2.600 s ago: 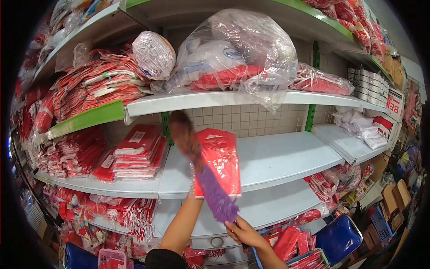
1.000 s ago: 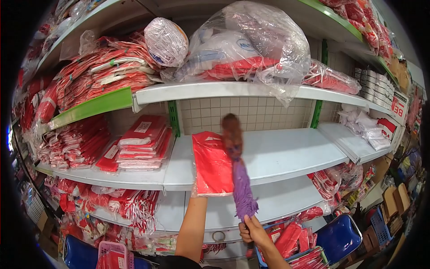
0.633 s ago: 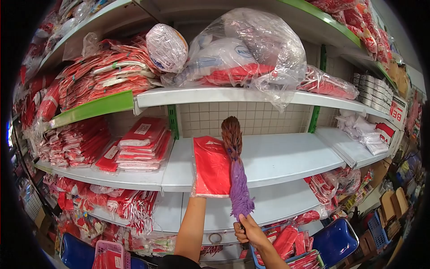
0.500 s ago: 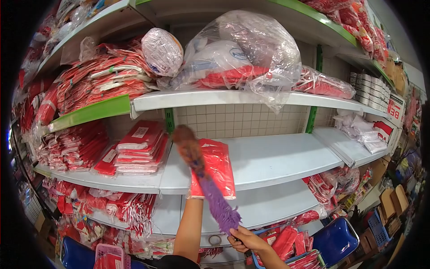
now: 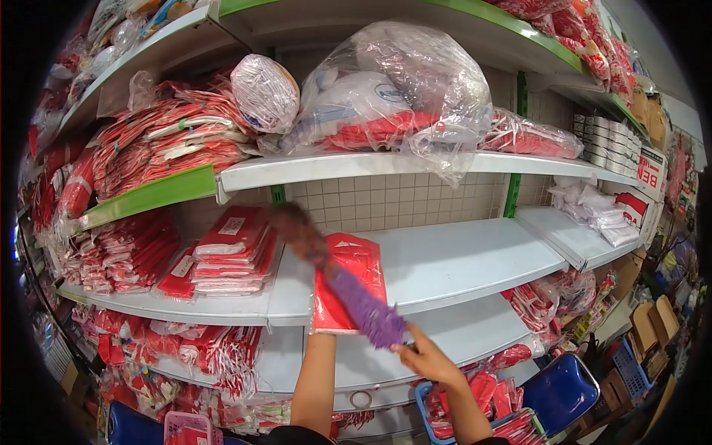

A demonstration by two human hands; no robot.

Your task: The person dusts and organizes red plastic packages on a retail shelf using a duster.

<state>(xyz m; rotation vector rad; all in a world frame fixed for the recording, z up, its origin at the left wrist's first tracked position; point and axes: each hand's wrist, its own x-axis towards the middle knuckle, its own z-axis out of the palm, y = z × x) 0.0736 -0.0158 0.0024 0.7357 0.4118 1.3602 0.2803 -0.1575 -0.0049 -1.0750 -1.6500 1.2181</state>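
Both arms are bare and reach up from the bottom edge. The left forearm [image 5: 314,386] stands almost straight up with the wrist at its top. The left hand is hidden from the wrist on, so its grip cannot be told. The right forearm [image 5: 466,411] slants up and to the left, close beside the other arm and ending lower. The right hand [image 5: 429,360] shows its back, slightly blurred, with the fingers curled shut in a grip and one finger [image 5: 412,335] stretched up and left
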